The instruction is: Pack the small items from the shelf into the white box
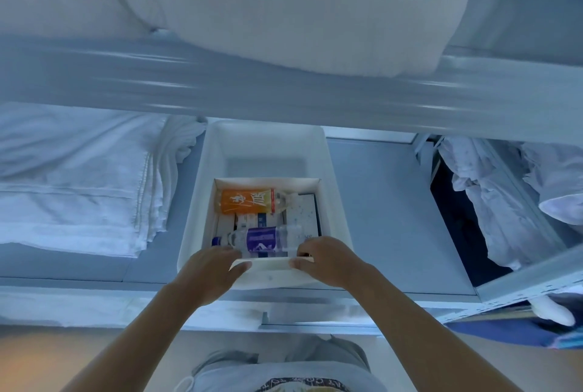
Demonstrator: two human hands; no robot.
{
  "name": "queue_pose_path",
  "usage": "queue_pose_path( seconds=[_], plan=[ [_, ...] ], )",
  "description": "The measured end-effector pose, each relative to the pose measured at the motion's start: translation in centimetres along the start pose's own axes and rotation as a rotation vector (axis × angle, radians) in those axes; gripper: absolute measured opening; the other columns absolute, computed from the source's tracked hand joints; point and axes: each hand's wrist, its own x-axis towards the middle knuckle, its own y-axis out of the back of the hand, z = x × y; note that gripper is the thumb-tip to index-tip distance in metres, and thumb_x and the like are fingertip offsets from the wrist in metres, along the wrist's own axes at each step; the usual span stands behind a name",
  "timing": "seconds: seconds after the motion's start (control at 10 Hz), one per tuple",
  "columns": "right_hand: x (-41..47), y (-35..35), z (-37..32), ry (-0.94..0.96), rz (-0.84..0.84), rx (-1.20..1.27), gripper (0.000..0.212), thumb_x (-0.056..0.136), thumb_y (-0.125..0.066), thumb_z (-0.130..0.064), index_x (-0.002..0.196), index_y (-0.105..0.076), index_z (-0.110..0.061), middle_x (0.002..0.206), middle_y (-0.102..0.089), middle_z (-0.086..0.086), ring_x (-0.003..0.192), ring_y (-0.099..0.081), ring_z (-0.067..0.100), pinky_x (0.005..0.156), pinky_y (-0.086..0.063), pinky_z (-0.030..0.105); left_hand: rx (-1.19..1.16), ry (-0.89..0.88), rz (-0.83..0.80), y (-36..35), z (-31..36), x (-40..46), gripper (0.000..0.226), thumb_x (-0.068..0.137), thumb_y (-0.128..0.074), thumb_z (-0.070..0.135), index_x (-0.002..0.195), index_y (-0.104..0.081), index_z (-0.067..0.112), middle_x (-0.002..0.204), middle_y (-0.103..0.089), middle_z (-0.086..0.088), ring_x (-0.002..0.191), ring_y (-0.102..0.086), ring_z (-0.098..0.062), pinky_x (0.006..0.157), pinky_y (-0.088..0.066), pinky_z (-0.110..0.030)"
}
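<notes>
A white plastic tub [262, 152] stands on the grey shelf. Inside it sits a white cardboard box [268, 183] with its flaps open. The box holds an orange-labelled bottle [249, 200], a clear bottle with a purple label [262, 238], and several small cartons [303, 211] underneath. My left hand [211, 271] and my right hand [328, 260] each pinch one end of the box's near flap [271, 264], thumbs on top, at the tub's front edge.
Folded white linen [79, 186] lies on the shelf to the left. Bare grey shelf surface [378, 202] is to the right, then crumpled white fabric [504, 189] in a dark bin. An upper shelf beam [284, 95] crosses overhead with a white pillow [284, 6] on it.
</notes>
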Motion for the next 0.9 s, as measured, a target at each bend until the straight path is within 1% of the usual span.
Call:
queue_pose_path(
  seconds=[0.1,0.2,0.3,0.4,0.5,0.6,0.7,0.8,0.9],
  plan=[
    [-0.4,-0.2,-0.3,-0.026,-0.074,0.030,0.061,0.076,-0.061,-0.080,0.108,-0.069,-0.029,0.092,-0.069,-0.014,0.078,-0.065,0.009,0.076,-0.058,0.028,-0.019,-0.010,-0.028,0.0,0.1,-0.8,0.052,0.094,-0.049,0.067,0.135,-0.054,0.036,0.136,-0.063,0.017,0.117,-0.064,-0.010,0.099,-0.051,-0.031],
    [-1.1,-0.5,-0.4,-0.012,-0.124,-0.037,0.069,0.067,-0.076,-0.073,0.121,-0.061,-0.032,0.109,-0.069,-0.012,0.091,-0.063,0.011,0.085,-0.057,0.031,-0.012,-0.015,-0.044,-0.2,0.1,-1.3,0.060,0.089,-0.056,0.070,0.139,-0.048,0.037,0.138,-0.061,0.017,0.119,-0.062,-0.009,0.102,-0.049,-0.032],
    [-1.7,-1.0,-0.6,-0.017,-0.122,-0.073,0.067,0.077,-0.078,-0.062,0.131,-0.055,-0.029,0.119,-0.068,-0.007,0.098,-0.064,0.016,0.092,-0.055,0.036,0.002,-0.011,-0.053,-0.5,0.0,-1.4,0.060,0.088,-0.062,0.067,0.137,-0.047,0.037,0.138,-0.059,0.018,0.120,-0.060,-0.009,0.107,-0.046,-0.035],
    [-2.2,-0.9,-1.2,-0.020,-0.105,-0.107,0.060,0.083,-0.074,-0.061,0.130,-0.055,-0.028,0.118,-0.070,-0.005,0.098,-0.066,0.018,0.094,-0.055,0.038,0.023,-0.008,-0.058,-0.8,0.2,-1.4,0.053,0.089,-0.062,0.063,0.133,-0.048,0.037,0.136,-0.060,0.018,0.119,-0.059,-0.011,0.109,-0.046,-0.037],
    [-2.7,-0.8,-1.6,-0.033,-0.106,-0.108,0.055,0.086,-0.072,-0.059,0.129,-0.059,-0.027,0.115,-0.071,-0.004,0.099,-0.067,0.019,0.095,-0.054,0.037,0.026,-0.007,-0.054,-1.1,0.3,-1.4,0.048,0.092,-0.061,0.060,0.131,-0.050,0.037,0.136,-0.060,0.017,0.121,-0.058,-0.011,0.112,-0.042,-0.038],
    [-3.3,-0.7,-2.2,-0.067,-0.101,-0.083,0.051,0.090,-0.070,-0.056,0.130,-0.061,-0.025,0.117,-0.071,-0.003,0.104,-0.066,0.021,0.098,-0.051,0.037,0.046,-0.003,-0.069,-1.2,0.6,-1.7,0.046,0.093,-0.059,0.059,0.132,-0.050,0.035,0.139,-0.058,0.016,0.126,-0.057,-0.013,0.113,-0.041,-0.038],
    [-3.3,-0.9,-2.3,-0.093,-0.064,-0.075,0.053,0.087,-0.075,-0.052,0.130,-0.060,-0.023,0.119,-0.070,-0.001,0.106,-0.064,0.023,0.099,-0.051,0.039,0.034,0.007,-0.073,-1.1,0.7,-1.5,0.050,0.093,-0.060,0.060,0.134,-0.051,0.033,0.139,-0.060,0.014,0.125,-0.059,-0.014,0.112,-0.043,-0.039],
    [-4.0,-0.4,-3.6,-0.117,-0.035,-0.112,0.065,0.085,-0.077,-0.049,0.138,-0.054,-0.019,0.127,-0.066,0.002,0.115,-0.060,0.026,0.103,-0.045,0.038,0.045,0.002,-0.063,-0.5,1.0,-2.3,0.054,0.093,-0.060,0.060,0.137,-0.048,0.031,0.140,-0.059,0.011,0.126,-0.058,-0.016,0.113,-0.042,-0.041],
    [-4.5,-0.6,-3.9,-0.113,0.001,-0.129,0.067,0.089,-0.076,-0.043,0.144,-0.048,-0.017,0.139,-0.060,0.004,0.128,-0.054,0.028,0.112,-0.040,0.038,0.048,-0.027,-0.019,-0.2,0.6,-2.9,0.055,0.097,-0.057,0.055,0.143,-0.044,0.029,0.146,-0.055,0.008,0.134,-0.053,-0.018,0.116,-0.039,-0.042]
  ],
)
